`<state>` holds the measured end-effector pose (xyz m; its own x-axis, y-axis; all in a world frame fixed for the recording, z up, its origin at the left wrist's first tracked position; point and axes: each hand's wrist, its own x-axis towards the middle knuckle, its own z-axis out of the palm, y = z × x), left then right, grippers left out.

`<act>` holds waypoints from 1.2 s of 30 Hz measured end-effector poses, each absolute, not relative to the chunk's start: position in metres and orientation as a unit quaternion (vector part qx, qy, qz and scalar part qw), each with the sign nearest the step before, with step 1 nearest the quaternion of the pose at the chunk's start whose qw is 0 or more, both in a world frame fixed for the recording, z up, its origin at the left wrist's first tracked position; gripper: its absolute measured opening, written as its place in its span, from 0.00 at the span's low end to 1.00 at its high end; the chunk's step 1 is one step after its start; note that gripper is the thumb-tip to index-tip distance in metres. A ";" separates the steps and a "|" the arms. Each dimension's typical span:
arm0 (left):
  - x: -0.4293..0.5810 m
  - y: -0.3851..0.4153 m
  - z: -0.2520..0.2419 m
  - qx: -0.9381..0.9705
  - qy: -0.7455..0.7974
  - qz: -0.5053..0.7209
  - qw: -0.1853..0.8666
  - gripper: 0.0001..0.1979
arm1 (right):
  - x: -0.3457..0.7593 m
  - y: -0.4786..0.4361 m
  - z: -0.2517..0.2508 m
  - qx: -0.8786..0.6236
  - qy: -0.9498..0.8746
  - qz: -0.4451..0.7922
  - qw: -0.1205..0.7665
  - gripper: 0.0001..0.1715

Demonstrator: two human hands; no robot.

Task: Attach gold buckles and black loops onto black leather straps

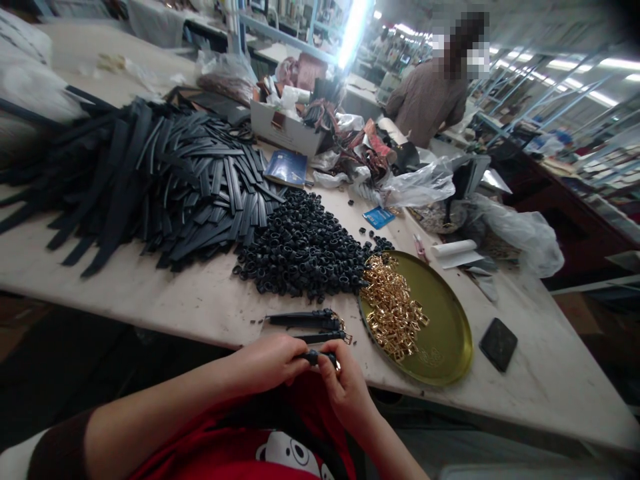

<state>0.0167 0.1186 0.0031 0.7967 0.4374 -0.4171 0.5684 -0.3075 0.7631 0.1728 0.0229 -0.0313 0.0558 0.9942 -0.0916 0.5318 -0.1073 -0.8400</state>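
Dark strap (313,357) held at the table (555,373) edge

Head view: the left hand (273,358) and right hand (345,387) both pinch the strap, a gold buckle (339,366) by the right fingers, at the table's six o'clock edge. From there, buckled straps (303,320) lie at twelve, black loops (305,250) heaped beyond; long strips (190,167) pile at eleven; a round tray (445,333) bears loose buckles (393,307) at two.

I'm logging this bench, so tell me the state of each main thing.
Left hand, closed on black strap
Right hand, closed on the same strap
Buckled straps, lying flat
Black strips, loosely piled
Black loops, heaped
Round tray, partly covered
Gold buckles, heaped in tray
White box, open
Lamp, lit
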 end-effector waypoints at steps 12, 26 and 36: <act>0.018 0.115 0.008 0.807 0.296 -0.067 0.506 0.16 | 0.175 0.021 -0.033 -0.642 -0.554 0.404 0.344 0.12; 0.016 0.120 -0.006 0.848 0.290 -0.076 0.436 0.17 | 0.177 0.022 -0.033 -0.636 -0.589 0.384 0.319 0.15; 0.004 0.126 0.013 0.821 0.283 -0.019 0.495 0.16 | 0.192 0.018 -0.027 -0.635 -0.670 0.271 0.273 0.09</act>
<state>0.0036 0.1262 0.0132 0.8396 0.4450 -0.3116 0.4834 -0.3502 0.8023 0.1922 0.0176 -0.0269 -0.0439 0.9988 0.0211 0.7026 0.0458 -0.7101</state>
